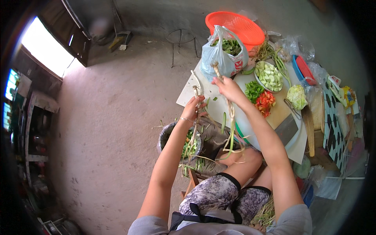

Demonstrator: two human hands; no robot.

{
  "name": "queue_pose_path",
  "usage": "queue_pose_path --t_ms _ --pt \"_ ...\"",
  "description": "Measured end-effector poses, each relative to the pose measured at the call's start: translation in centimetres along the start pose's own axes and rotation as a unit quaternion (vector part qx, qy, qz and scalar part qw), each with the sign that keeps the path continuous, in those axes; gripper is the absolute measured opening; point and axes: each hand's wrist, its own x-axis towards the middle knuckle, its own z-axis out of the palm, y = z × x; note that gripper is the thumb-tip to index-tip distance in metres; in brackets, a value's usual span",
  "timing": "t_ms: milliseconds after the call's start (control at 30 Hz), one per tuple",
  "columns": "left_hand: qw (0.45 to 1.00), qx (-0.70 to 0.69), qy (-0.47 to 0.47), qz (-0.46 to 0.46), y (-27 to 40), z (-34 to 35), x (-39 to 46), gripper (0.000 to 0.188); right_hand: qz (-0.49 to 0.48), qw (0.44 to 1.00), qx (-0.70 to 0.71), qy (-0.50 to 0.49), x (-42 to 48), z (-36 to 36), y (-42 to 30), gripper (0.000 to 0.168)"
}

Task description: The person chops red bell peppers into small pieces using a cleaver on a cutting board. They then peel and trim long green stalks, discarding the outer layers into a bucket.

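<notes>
My right hand (228,89) grips a bundle of withered green garlic or scallion stalks (231,113), its root end up and its dry leaves hanging over my knee. In my left hand (192,108) are thinner pale stalks (195,91) with roots at the top; their dry ends hang over a lined bucket (161,142) of green vegetable scraps (188,149). Both hands are over the near left side of a white table (188,94). Just beyond them stands a plastic bag (211,55) of leafy greens (230,47).
A round cutting board (286,113) bears chopped green peppers (254,91), chopped red peppers (265,103) and a cleaver (286,129). Near it are a bowl of pale green chunks (268,75) and a cabbage piece (296,97). Behind the bag stands an orange basket (235,25). A wire stand (179,42) is on the floor.
</notes>
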Motion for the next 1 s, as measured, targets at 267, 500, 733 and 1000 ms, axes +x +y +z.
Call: queue_pose_path --t_ms 267,500,733,1000 --pt "0.994 -0.075 0.076 0.033 -0.2 -0.8 -0.4 0.026 0.016 0.961 -0.266 0.074 8.1 2.7 -4.1 0.062" --pt "0.991 -0.121 0.045 0.039 -0.9 -1.8 -1.3 0.027 -0.055 0.955 -0.281 0.073 1.7 9.6 4.4 0.048" --pt "0.981 -0.188 0.005 0.057 0.8 -4.2 -4.0 0.028 -0.129 0.917 -0.343 0.155 -0.4 8.9 2.3 0.04" --pt "0.969 -0.226 -0.009 0.103 2.1 -5.9 -7.0 0.023 -0.237 0.952 -0.125 0.147 -6.7 10.1 -2.4 0.028"
